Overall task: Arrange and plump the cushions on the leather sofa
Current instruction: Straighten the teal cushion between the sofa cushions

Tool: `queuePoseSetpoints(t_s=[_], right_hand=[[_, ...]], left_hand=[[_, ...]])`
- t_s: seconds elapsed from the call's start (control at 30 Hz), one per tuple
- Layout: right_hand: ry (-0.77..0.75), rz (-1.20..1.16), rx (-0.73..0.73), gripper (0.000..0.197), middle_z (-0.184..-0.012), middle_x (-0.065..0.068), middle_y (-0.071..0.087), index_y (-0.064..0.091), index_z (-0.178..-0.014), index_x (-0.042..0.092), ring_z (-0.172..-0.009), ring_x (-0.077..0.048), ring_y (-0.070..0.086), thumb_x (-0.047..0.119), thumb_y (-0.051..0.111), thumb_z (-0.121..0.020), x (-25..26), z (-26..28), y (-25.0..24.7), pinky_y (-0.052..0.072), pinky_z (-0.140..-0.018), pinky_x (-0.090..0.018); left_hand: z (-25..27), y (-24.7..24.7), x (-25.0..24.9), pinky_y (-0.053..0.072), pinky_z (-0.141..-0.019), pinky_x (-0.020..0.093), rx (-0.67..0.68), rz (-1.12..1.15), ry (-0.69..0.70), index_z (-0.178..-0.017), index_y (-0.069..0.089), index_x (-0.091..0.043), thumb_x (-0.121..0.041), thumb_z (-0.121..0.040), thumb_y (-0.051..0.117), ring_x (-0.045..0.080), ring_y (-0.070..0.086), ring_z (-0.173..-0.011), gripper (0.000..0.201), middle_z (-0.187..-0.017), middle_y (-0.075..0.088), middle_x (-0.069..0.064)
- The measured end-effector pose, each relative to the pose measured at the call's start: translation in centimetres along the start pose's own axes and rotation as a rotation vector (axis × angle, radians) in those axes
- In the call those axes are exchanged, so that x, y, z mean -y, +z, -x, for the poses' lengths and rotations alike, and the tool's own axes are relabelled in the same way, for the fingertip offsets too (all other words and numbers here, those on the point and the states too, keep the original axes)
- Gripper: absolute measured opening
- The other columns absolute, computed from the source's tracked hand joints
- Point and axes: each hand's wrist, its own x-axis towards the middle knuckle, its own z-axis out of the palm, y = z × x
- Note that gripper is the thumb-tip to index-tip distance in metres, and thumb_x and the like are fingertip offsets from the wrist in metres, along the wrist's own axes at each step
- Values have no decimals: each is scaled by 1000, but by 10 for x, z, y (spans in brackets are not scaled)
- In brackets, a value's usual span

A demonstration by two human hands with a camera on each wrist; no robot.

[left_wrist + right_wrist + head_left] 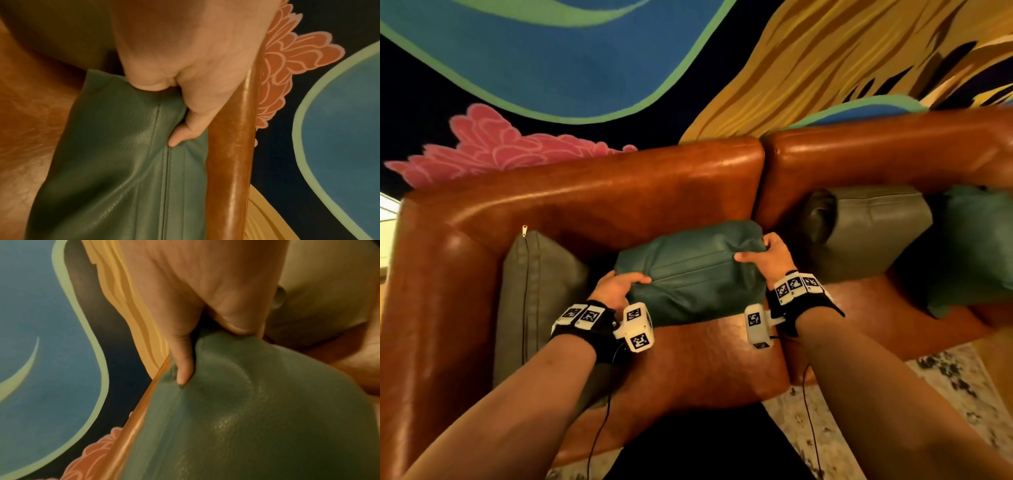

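Bare forearms wear black wrist straps (599, 329) carrying white marker-tagged blocks (637, 327) and thin black cables (599, 428).

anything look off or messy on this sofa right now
The teal cushion, gripped at both ends by the left hand and right hand, is creased and askew. The grey cushion looks slumped.

Sofa (592, 192): glossy reddish-brown. Centre cushion (695, 270): teal. 2 cushions (534, 291) (873, 222): grey-green. Wall mural (571, 58): blue, green-edged, pink, gold on black.
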Motion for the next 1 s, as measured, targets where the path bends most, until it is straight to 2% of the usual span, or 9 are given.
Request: queuePoseSetpoints(t_s=[0.07, 0.23, 0.3, 0.43, 0.57, 0.73, 0.83, 0.93, 1.0], right_hand=[[33, -130, -32, 58, -84, -13, 60, 43, -82, 27, -80, -27, 61, 8, 87, -47, 6, -2, -14, 54, -80, -58], [-120, -102, -51, 58, -88, -13, 62, 51, -86, 34, -83, -30, 64, 3, 87, -52, 10, -24, -49, 52, -88, -54], [-142, -18, -94, 61, -99, -15, 68, 56, -94, 37, -90, -31, 68, 15, 92, -49, 13, -29, -56, 56, -89, -50], [-157, 186, -131, 48, -96, -8, 69, 64, -109, 10, -84, -21, 63, 19, 89, -68, 13, -40, -80, 52, -81, -32], [-209, 289, -41, 44, -89, -6, 65, 62, -105, 13, -78, -20, 60, 30, 87, -72, -7, -55, -100, 45, -71, -28], [-236, 414, 0, 30, -94, -3, 66, 64, -107, 17, -88, -22, 62, 20, 79, -81, -35, -67, -117, 49, -85, -31], [-219, 478, 19, 30, -96, -4, 63, 63, -115, 11, -89, -19, 58, 13, 73, -86, -48, -71, -120, 44, -84, -25], [-177, 412, -26, 32, -101, -7, 63, 61, -118, 7, -92, -19, 58, 9, 71, -87, -51, -75, -122, 44, -86, -26], [-99, 293, -121, 35, -105, -11, 64, 60, -119, 3, -96, -21, 59, 11, 72, -87, -55, -73, -116, 45, -90, -30]], left_hand=[[5, 0, 1, 53, -62, 38, 13, -6, -10, -96, 60, -2, 3, -74, 80, 31, 67, -78, 30, -96, 68, 20], [-24, -7, 30, 59, -85, 51, -162, -102, 124, -120, 57, -7, -42, -30, 101, 32, 70, -97, 106, -112, 70, 15], [-6, 1, 29, 55, -93, 50, -232, -155, 164, -124, 49, -12, -41, -41, 99, 28, 63, -104, 101, -116, 61, 8], [14, 15, 33, 52, -90, 43, -306, -370, 269, -116, 52, -18, -43, -59, 92, 26, 58, -99, 74, -108, 57, 6], [15, 28, 39, 51, -83, 41, -357, -360, 312, -105, 58, -16, -41, -64, 90, 24, 57, -91, 58, -99, 59, 5], [6, 53, 60, 53, -59, 41, -135, -4, 49, -89, 50, -21, -2, -65, 84, 29, 61, -70, 46, -85, 58, 19], [1, 58, 81, 52, -66, 41, -130, 72, 30, -96, 54, -19, 3, -63, 82, 31, 62, -78, 49, -96, 60, 23], [-5, 61, 93, 60, -76, 47, -130, 160, -42, -98, 65, -1, -1, -66, 87, 35, 69, -82, 39, -100, 69, 27], [-10, 65, 97, 59, -66, 42, -197, 147, -104, -97, 67, 5, -11, -65, 90, 33, 68, -74, 42, -87, 70, 22]])
